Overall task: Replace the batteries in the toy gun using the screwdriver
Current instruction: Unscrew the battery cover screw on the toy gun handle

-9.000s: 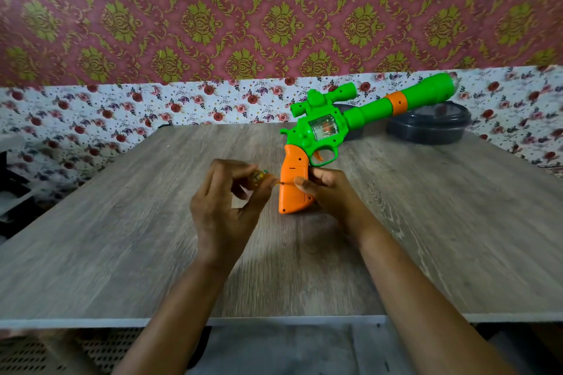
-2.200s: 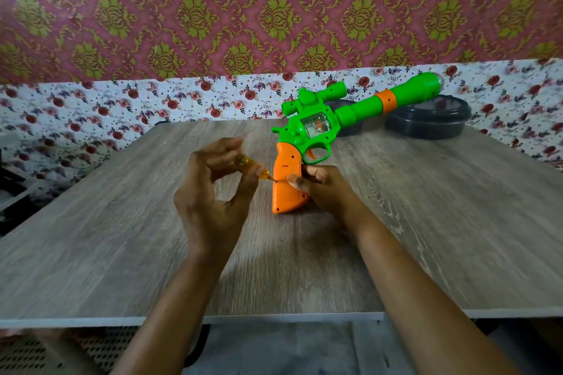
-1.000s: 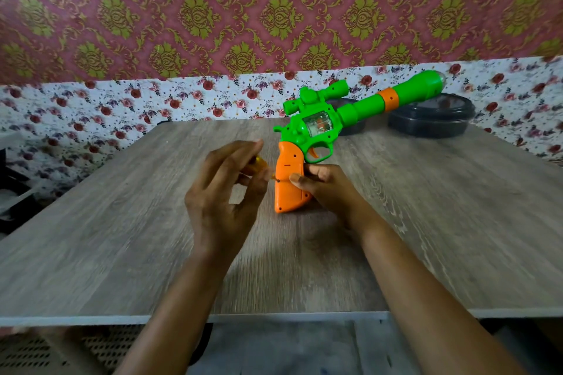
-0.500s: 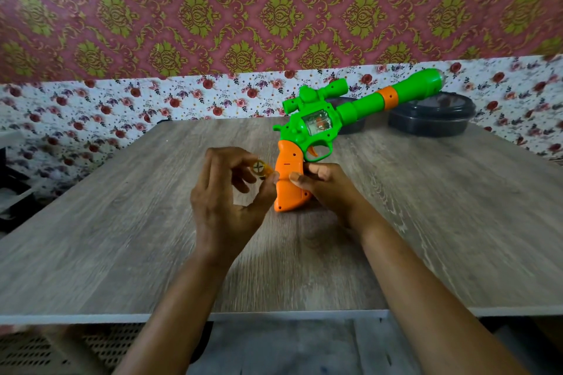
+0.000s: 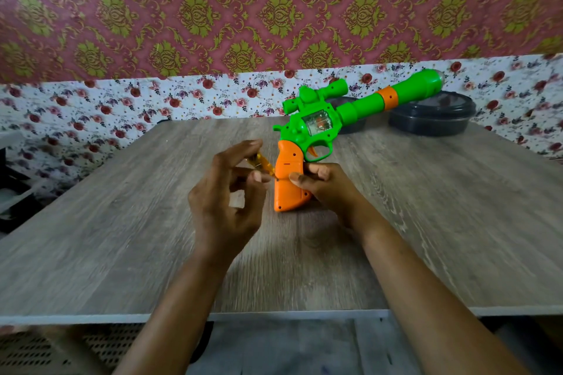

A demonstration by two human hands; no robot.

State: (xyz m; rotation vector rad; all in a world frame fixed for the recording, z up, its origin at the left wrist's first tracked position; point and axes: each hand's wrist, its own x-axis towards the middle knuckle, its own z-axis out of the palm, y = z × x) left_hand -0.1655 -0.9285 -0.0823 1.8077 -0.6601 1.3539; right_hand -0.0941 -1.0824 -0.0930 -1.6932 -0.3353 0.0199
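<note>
The screwdriver has been rolled on since half a second ago, the forefinger now lifted: unscrewing is judged still under way. It is pinched by the loosely spread left hand. The toy gun, stood between the hands, is clasped at its orange grip by the right hand.

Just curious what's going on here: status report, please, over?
Right hand steadies green-and-orange plastic toy gun, butt on grey wood-grain table. Left hand pinches small amber plastic screwdriver, tip at orange grip. Nothing blocking.
</note>
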